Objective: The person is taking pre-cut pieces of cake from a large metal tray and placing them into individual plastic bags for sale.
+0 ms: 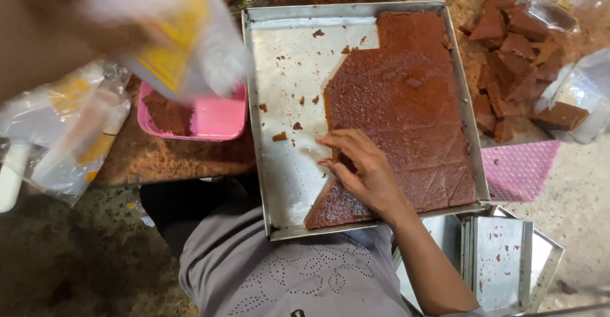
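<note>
Down at the tray [260, 101], the right hand [362, 171] lies flat on the brown slab [406, 101], fingers [337, 142] spread and stretched toward the slab's cut left edge, gripping nothing. The slab fills the tray's right side and is scored into pieces; the left side is bare metal with a few crumbs [279, 136]. The left hand [70, 31] is up close to the camera and badly blurred, at the upper left; it holds a clear bag [184, 43] with a yellow patch, but how its fingers close on it I cannot tell. Below the bag sits a pink tub [216, 118] with a brown piece [166, 113] in it, just beside the tray's left wall. Cut brown pieces [508, 50] are heaped right of the tray. More bags [63, 132] lie at the left, and empty trays [502, 260] are stacked at the lower right.
</note>
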